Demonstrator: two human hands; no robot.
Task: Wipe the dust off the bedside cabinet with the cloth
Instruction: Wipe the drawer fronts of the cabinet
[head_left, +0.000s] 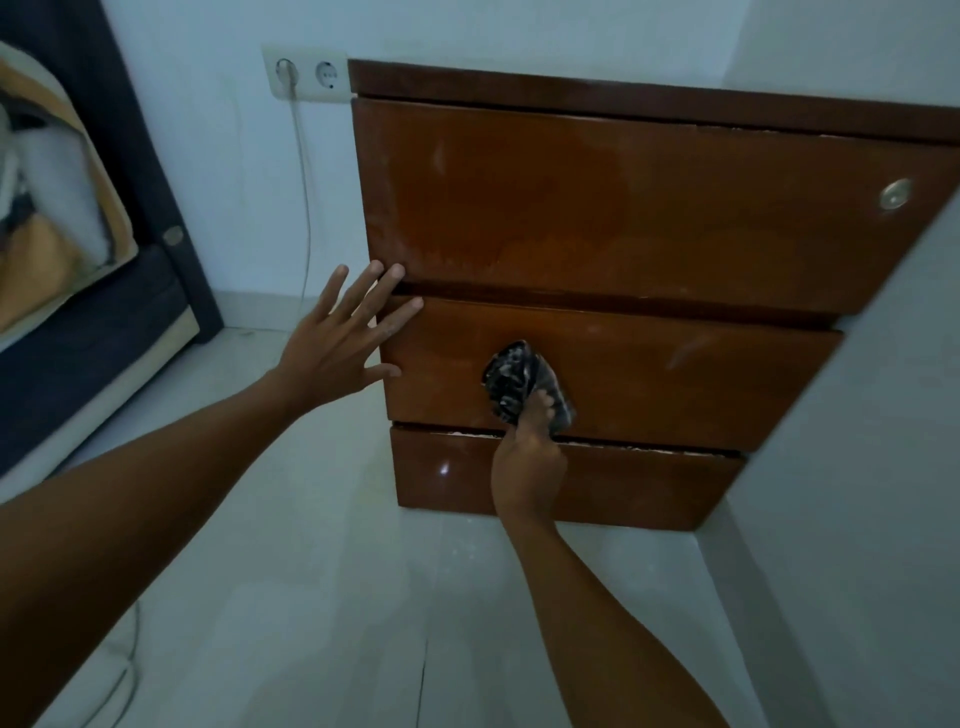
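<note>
Reddish-brown lacquered wood: bedside cabinet (623, 218), three drawer fronts stacked, seen from above and in front, set against a pale wall on the right.

Cloth (519, 376): dark, mottled with grey, bunched; pressed flat against the middle drawer front (675, 374), just above the gap to the bottom drawer front (597, 483).

Right hand (527, 457): grip clamped on the lower edge of the cloth, fingers curled round it, thumb on the fabric; forearm is seen rising from the lower right.

Left hand (345, 332): to the left of the grip and slightly higher; grip apart, fingers straight and spread, fingertips laid on the cabinet's left edge where the top and middle drawers meet. Nothing is held.

Top drawer front (597, 197): above the grip; pale dusty smears are noted across it. Round metal fitting (894, 195) is set near its right end.

Wall socket (306, 73): double, white, up and left of the grip, beside the cabinet's top corner; a white cable (304, 197) is plugged in and hangs down toward the floor.

Floor (311, 597): pale tiles, below the grip.

Bed (67, 291): far left, dark frame, with orange and white bedding.
</note>
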